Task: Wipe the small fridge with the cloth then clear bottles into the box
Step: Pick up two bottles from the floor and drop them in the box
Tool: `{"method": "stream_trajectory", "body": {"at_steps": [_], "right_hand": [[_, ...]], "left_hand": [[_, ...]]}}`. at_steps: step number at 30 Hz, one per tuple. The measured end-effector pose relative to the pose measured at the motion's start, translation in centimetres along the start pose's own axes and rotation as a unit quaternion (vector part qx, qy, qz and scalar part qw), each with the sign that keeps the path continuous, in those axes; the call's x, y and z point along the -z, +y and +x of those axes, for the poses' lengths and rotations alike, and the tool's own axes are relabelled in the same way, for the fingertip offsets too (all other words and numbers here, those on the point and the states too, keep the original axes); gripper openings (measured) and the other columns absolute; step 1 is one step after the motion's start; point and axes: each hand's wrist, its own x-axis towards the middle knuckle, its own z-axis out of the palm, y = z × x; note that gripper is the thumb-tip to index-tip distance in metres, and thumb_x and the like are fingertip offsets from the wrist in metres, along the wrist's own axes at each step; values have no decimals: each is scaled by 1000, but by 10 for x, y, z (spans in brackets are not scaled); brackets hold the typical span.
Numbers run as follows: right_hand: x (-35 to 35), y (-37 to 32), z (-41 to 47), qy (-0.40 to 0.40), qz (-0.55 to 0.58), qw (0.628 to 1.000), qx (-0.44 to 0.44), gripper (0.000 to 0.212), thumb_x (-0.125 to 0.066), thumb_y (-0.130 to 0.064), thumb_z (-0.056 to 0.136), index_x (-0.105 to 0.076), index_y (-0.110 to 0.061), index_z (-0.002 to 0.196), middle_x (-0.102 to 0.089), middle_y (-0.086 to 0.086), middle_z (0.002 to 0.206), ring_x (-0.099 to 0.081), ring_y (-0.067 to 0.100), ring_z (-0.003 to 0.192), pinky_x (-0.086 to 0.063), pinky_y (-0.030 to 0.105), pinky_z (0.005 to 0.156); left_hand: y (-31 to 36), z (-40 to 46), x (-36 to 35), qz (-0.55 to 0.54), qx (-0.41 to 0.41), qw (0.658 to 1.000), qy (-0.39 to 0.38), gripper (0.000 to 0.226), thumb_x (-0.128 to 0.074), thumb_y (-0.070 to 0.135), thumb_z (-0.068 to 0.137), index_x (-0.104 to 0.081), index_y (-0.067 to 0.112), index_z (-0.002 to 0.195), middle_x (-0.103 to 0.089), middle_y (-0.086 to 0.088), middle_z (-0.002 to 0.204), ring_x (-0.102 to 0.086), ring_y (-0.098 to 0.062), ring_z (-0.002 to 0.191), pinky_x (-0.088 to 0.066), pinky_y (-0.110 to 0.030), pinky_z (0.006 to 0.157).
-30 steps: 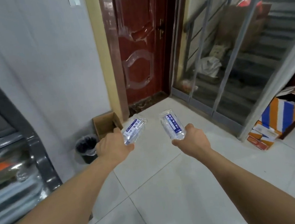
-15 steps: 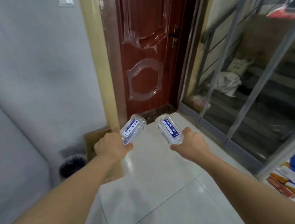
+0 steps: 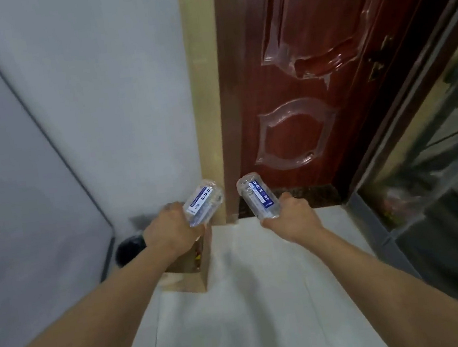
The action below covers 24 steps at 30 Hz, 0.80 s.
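Observation:
My left hand [image 3: 168,232] grips a clear plastic bottle with a blue and white label [image 3: 204,202], its base pointing up and away. My right hand [image 3: 292,219] grips a second clear bottle with a blue label [image 3: 258,195], tilted the same way. Both bottles hang above the floor. Right under my left hand sits an open brown cardboard box [image 3: 190,279] against the wall corner; my left wrist hides much of its opening. The fridge and cloth are out of view.
A black bin [image 3: 128,247] stands left of the box against the grey wall. A dark red door [image 3: 297,78] fills the wall ahead, and a glass sliding partition [image 3: 437,162] runs along the right. White floor tiles [image 3: 260,299] lie below my arms.
The view has closed in on the door and the box. The box now lies directly under my left hand. Both hands still hold their bottles.

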Motion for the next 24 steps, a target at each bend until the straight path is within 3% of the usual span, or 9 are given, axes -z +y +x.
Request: {"method": "stream_trajectory", "body": {"at_steps": [2, 7, 9, 12, 16, 18, 21, 24], "right_hand": [[4, -1, 30, -16, -5, 1000, 24, 63, -73, -47, 73, -49, -11, 118, -60, 14, 116, -60, 32, 103, -44, 30, 74], [-5, -20, 90, -80, -22, 993, 81, 59, -72, -45, 73, -50, -10, 115, -61, 15, 115, -61, 34, 103, -46, 31, 75], [-15, -31, 113, -99, -27, 990, 100, 56, -71, -45, 73, -50, -11, 113, -61, 14, 114, -61, 34, 102, -47, 32, 75], [-30, -54, 150, -117, -42, 985, 122, 55, -70, -46, 72, -52, -13, 112, -62, 13, 112, -62, 33, 100, -49, 32, 75], [-54, -87, 204, -149, -75, 975, 149, 54, -70, -42, 70, -51, -15, 112, -62, 10, 109, -62, 30, 94, -45, 29, 67], [-68, -105, 234, -152, -99, 970, 161, 54, -69, -43, 70, -49, -15, 112, -61, 9, 108, -61, 30, 95, -41, 28, 66], [-89, -131, 274, -162, -136, 960, 184, 55, -68, -47, 70, -48, -18, 113, -60, 7, 108, -61, 29, 97, -39, 28, 67], [-111, -152, 308, -200, -145, 946, 209, 56, -68, -47, 70, -47, -15, 112, -61, 9, 109, -60, 29, 97, -38, 27, 67]], "left_hand": [[8, 10, -4, -9, 32, 999, 14, 48, -65, 50, 72, -46, 19, 104, -62, -7, 101, -60, -28, 85, -42, -29, 63], [1, 40, -12, -23, 117, 993, -7, 55, -63, 52, 73, -45, 21, 115, -65, -2, 103, -67, -26, 79, -54, -37, 76], [-7, 57, -18, -1, 151, 989, 4, 51, -62, 56, 72, -44, 20, 105, -65, -2, 100, -65, -24, 82, -53, -35, 73], [-22, 87, -29, 0, 189, 982, 10, 58, -63, 59, 71, -46, 21, 110, -63, -2, 102, -61, -22, 87, -50, -31, 68], [-38, 138, -44, -33, 233, 972, 22, 56, -66, 59, 69, -51, 21, 108, -57, 4, 83, -54, -10, 65, -37, -23, 46], [-45, 167, -52, -47, 243, 969, 26, 54, -66, 58, 70, -52, 21, 106, -54, 8, 74, -52, -7, 59, -37, -20, 43], [-54, 202, -60, -71, 258, 963, 17, 56, -66, 57, 70, -52, 23, 113, -61, 7, 77, -58, -10, 62, -51, -25, 51], [-64, 225, -66, -76, 292, 953, -4, 64, -64, 57, 72, -48, 22, 123, -64, 3, 88, -61, -12, 67, -55, -28, 59]]}}
